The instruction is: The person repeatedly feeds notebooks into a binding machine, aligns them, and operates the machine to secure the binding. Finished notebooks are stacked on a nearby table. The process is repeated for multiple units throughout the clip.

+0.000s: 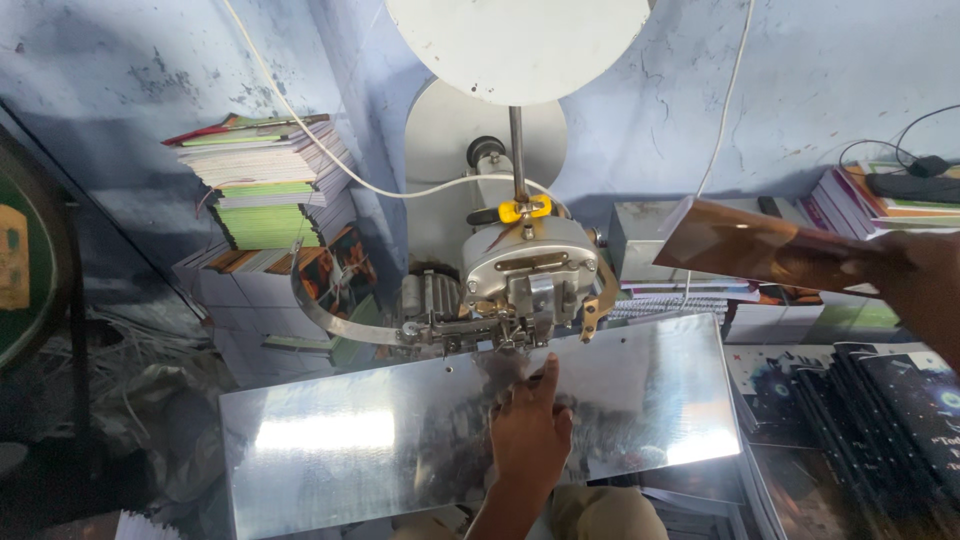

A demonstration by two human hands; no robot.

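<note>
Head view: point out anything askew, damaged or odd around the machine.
The stack of booklets left of the machine is untidy, its top covers jutting out crooked. The blue wall is cracked and flaking. Otherwise nothing stands out.

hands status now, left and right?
Left hand: open, flat on the metal plate, index finger out.
Right hand: closed on a brown booklet.

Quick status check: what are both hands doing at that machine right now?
Left hand flat on shiny metal table, index finger pointing at stitching head. Right hand holds glossy brown cover up at right. Nothing between hands and machine.
</note>
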